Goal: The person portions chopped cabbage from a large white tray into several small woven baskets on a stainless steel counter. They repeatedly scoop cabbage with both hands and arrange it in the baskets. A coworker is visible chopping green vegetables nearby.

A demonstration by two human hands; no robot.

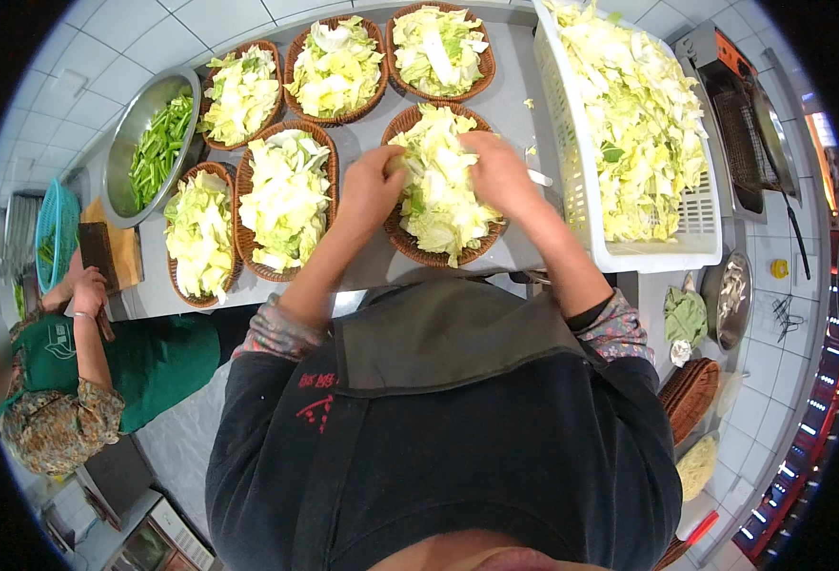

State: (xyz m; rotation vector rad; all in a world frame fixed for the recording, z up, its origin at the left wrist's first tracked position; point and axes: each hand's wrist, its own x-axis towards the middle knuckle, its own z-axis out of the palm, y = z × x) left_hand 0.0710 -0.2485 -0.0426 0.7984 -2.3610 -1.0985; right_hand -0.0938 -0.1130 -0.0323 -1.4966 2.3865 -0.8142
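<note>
A brown woven basket [396, 230] heaped with chopped napa cabbage [439, 182] stands on the counter straight before me. My left hand [375, 182] is at its left rim, with curled fingers against the leaves. From the right, my right hand [499, 171] reaches over the rim and touches the upper part of the heap. It is slightly blurred, and its fingertips are partly hidden. Whether either hand grips a leaf cannot be made out. To the left and behind stand several similar baskets, among them a near one [332, 171] and a far one [489, 50], all filled with cabbage.
At right, a white perforated plastic crate [648, 257] holds much more cut cabbage. A steel bowl [116, 171] of cut green stalks sits at left. Beyond it, a co-worker in a green apron [166, 364] holds a cleaver [96, 250] beside a cutting board [130, 260]. A fryer [740, 121] stands far right.
</note>
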